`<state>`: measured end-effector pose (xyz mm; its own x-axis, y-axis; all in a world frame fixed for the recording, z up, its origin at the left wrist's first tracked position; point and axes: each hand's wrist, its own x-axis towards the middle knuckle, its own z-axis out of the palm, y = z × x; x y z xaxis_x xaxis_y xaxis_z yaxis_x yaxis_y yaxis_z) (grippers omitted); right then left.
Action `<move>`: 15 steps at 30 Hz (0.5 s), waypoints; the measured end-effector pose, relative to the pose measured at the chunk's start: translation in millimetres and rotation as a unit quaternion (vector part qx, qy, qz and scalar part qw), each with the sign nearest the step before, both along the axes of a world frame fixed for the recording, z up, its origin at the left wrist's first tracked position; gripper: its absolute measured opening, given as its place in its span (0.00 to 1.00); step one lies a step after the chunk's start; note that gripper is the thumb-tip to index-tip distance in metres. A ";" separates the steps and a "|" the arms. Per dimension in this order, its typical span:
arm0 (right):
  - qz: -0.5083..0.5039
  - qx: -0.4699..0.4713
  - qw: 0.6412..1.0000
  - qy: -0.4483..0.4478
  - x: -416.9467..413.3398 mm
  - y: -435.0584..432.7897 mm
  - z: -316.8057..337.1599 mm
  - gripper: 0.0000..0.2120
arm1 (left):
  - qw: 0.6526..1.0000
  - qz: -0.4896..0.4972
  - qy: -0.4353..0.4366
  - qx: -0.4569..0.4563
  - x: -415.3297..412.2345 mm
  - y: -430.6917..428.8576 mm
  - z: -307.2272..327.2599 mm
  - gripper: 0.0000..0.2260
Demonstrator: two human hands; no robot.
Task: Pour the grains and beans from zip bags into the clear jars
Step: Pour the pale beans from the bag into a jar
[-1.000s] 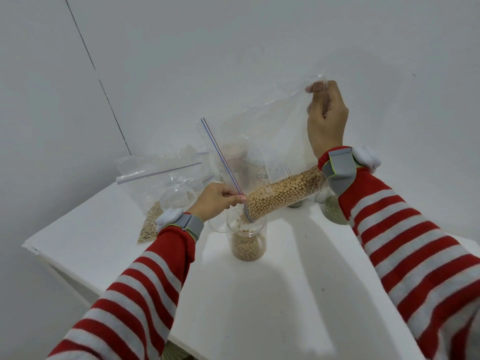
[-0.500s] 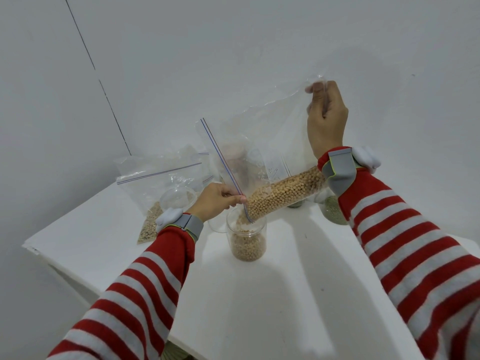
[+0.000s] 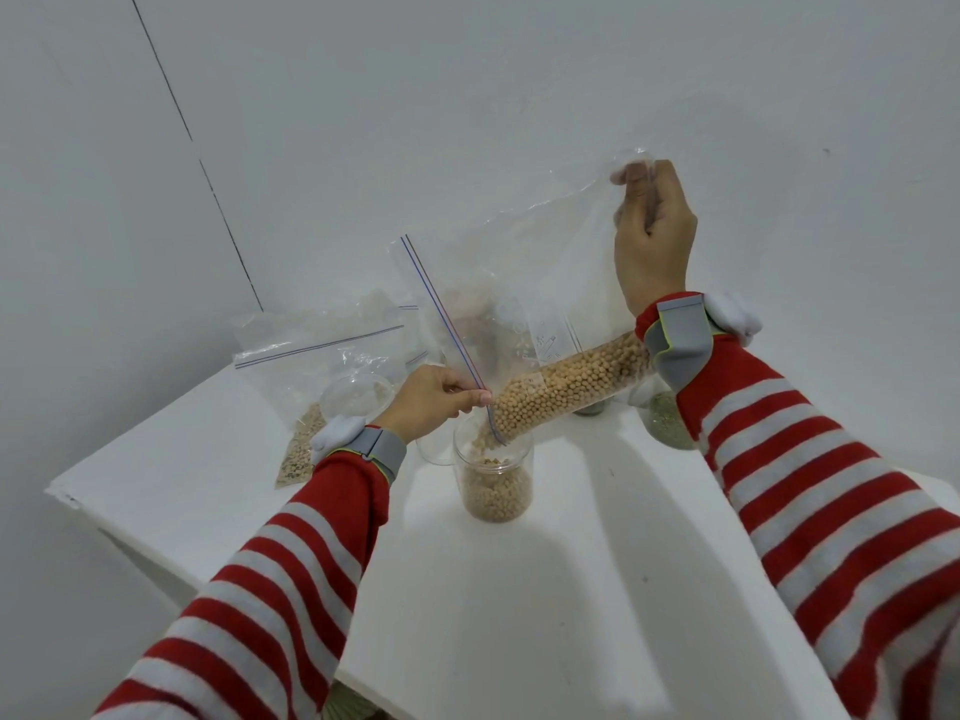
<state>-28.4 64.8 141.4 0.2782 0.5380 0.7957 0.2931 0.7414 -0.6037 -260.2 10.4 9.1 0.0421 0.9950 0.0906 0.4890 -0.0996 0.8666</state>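
Fingers on the right hand: curled tight, pinching the bottom corner of the zip bag way up high. Same deal lower down with the left hand, pinching the zip edge right at the open mouth, thumb and fingertip closed on the plastic. Holding the bag on a slant between the two grips, with the tan beans bunched along the lower fold, from just under the right wrist down to the left fingertips. Got the clear jar standing directly below the left fingers, bag mouth poked into its opening. Roughly half full of the same beans, plus a few blurry ones up in the neck. Can see an empty jar tucked just behind the left hand, can't tell if touching. Further left of those fingers, a second zip bag with some grain, slumped on the white worktop. Under the right wrist, a jar of greenish grain.
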 end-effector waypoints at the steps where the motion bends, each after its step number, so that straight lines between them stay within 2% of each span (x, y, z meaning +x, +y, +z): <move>1: 0.002 -0.001 1.000 0.000 0.2 0.0 -0.1 0.10 | 1.000 -0.001 0.001 0.000 0.0 0.1 0.1 0.02; 15: 0.009 -0.004 1.000 0.001 2.4 -0.3 -3.3 0.10 | 1.000 0.000 0.004 -0.004 -0.8 -0.6 -0.9 0.04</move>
